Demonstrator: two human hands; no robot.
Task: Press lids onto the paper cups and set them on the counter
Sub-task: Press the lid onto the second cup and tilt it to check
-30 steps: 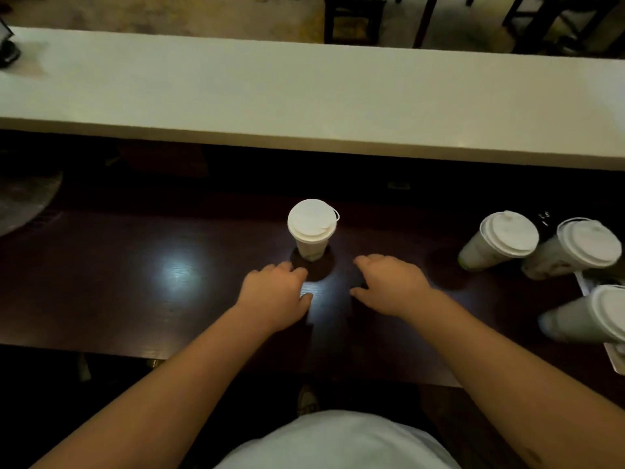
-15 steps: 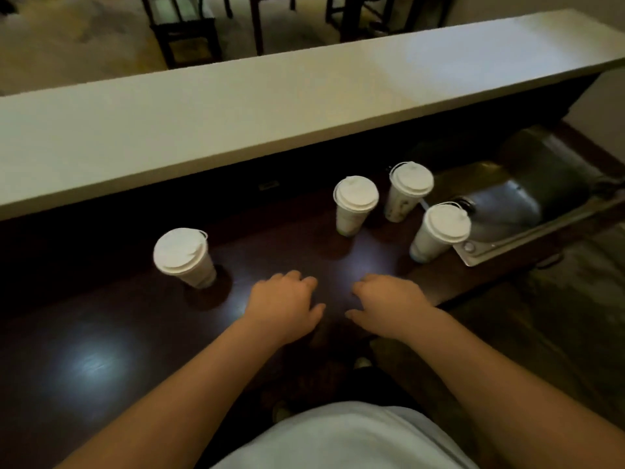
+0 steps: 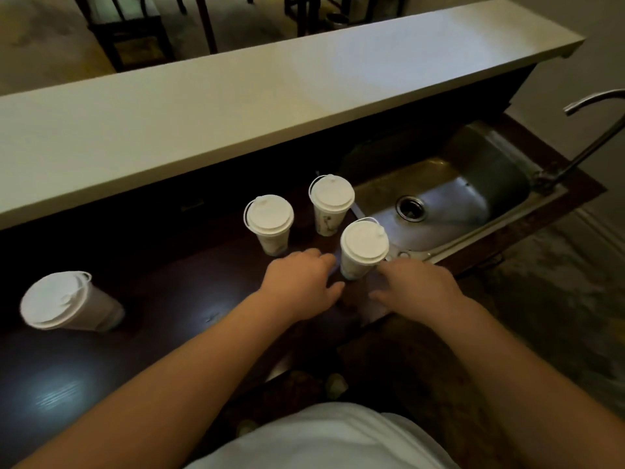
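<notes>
Several white paper cups with white lids stand on the dark wooden counter (image 3: pixel 189 299). One lidded cup (image 3: pixel 69 304) is alone at the far left. Three stand together near the sink: a left cup (image 3: pixel 270 222), a rear cup (image 3: pixel 331 203) and a nearest cup (image 3: pixel 362 247). My left hand (image 3: pixel 301 286) is just left of the nearest cup's base, fingers spread, holding nothing. My right hand (image 3: pixel 417 287) is just right of that cup, also open and empty. Neither hand clearly touches the cup.
A raised pale bar top (image 3: pixel 236 110) runs along the far side of the counter. A steel sink (image 3: pixel 473 198) with a curved tap (image 3: pixel 595 137) lies right of the cups. Dark chairs stand beyond the bar.
My view has swung right, so the lone cup has slid to the far left and the sink has come into sight. Both hands have moved up to either side of the nearest cup.
</notes>
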